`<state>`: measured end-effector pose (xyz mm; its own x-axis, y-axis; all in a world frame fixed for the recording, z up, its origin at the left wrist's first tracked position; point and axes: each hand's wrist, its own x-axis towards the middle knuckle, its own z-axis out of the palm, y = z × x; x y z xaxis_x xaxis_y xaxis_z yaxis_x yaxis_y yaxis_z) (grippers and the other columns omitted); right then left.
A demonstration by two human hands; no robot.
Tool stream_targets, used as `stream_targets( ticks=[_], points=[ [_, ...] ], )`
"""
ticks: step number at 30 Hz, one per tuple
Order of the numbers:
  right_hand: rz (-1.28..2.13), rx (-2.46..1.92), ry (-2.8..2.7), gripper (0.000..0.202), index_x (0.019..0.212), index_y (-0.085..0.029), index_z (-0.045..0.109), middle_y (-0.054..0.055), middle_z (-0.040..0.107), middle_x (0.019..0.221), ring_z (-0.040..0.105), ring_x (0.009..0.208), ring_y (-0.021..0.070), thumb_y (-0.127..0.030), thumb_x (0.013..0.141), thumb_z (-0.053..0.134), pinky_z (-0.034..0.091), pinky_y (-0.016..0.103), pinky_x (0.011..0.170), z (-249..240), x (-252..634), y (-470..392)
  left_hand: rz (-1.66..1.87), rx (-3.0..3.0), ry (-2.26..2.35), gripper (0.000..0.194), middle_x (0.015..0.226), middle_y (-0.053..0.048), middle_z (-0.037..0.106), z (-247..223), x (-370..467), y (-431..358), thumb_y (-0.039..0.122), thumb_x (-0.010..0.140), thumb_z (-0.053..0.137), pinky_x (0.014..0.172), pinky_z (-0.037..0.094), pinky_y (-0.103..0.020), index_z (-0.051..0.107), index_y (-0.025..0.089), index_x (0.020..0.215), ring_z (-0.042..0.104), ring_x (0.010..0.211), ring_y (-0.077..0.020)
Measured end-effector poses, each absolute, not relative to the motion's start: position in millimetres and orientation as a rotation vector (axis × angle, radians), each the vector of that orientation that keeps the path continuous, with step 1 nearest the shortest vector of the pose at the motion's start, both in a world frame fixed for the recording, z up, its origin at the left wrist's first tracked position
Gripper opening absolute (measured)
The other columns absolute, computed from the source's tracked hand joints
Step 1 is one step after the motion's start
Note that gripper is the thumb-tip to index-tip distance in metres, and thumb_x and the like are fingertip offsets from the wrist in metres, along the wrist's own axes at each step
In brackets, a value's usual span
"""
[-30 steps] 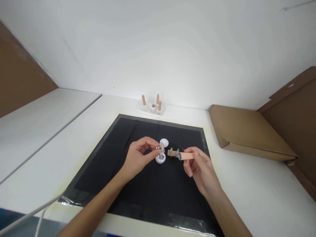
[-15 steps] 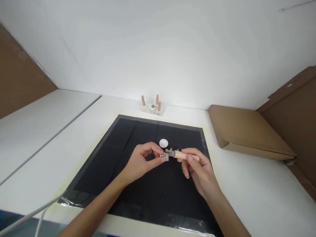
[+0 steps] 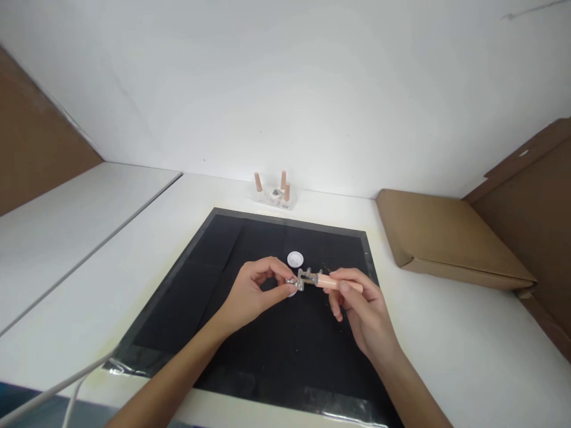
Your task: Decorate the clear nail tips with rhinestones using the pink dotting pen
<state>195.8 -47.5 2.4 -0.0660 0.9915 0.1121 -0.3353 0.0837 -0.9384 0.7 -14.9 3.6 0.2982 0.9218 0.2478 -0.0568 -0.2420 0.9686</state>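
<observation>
Between thumb and fingertips, my left hand [image 3: 263, 290] pinches a small silvery metal piece with a grey, jagged part [image 3: 301, 280] at its right end; its exact kind I cannot make out. My right hand [image 3: 359, 300] grips a nail polish brush [image 3: 332, 281] by its pink cap, held nearly level. The brush end points left and meets or overlaps the grey part; whether they touch I cannot tell. Just beyond the fingers lies a small round white dish [image 3: 295, 259]. Something white shows partly beneath my left fingertips.
A black mat [image 3: 250, 356] with taped edges covers the white table [image 3: 147, 249]. At the back, a clear tray [image 3: 263, 201] holds pink-capped nail polish bottles and an uncapped one. A cardboard box [image 3: 450, 235] lies at right. White cables [image 3: 74, 380] cross the front left.
Both hands stay nearly in place, with the brush and metal piece shifted very slightly. The grey part seems turned a little.
</observation>
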Motion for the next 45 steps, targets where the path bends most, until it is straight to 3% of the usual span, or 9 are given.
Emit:
stream_targets(
  ticks=[28,36,45],
  points=[
    [1.263,-0.947,-1.089,0.012,0.085,-0.023,0.067,-0.001,0.059,0.069,0.047,0.046,0.0085,-0.031,0.082,0.059,0.035,0.021,0.041,0,197,-46,1.214,1.425,0.812,0.01,0.071,-0.003,0.065,5,3,-13,0.016,0.069,0.073,0.061,0.046,-0.025,0.064,0.015,0.071,0.059,0.064,-0.0129],
    [1.074,-1.191,-1.382,0.012,0.082,-0.021,0.068,0.0,0.061,0.066,0.046,0.048,0.0098,-0.028,0.081,0.059,0.035,0.021,0.043,0,191,-46,1.293,1.144,1.133,0.021,0.062,0.001,0.062,7,5,-7,0.027,0.06,0.079,0.055,0.043,-0.023,0.063,0.015,0.068,0.055,0.058,-0.0112],
    [0.965,-1.263,-1.578,0.012,0.083,-0.021,0.065,0.003,0.071,0.073,0.063,0.073,0.0202,-0.019,0.083,0.053,0.045,0.031,0.068,-8,186,-43,1.22,1.036,1.197,0.022,0.064,0.001,0.063,6,2,-3,0.026,0.059,0.079,0.056,0.041,-0.021,0.064,0.014,0.069,0.054,0.06,-0.0093]
  ],
)
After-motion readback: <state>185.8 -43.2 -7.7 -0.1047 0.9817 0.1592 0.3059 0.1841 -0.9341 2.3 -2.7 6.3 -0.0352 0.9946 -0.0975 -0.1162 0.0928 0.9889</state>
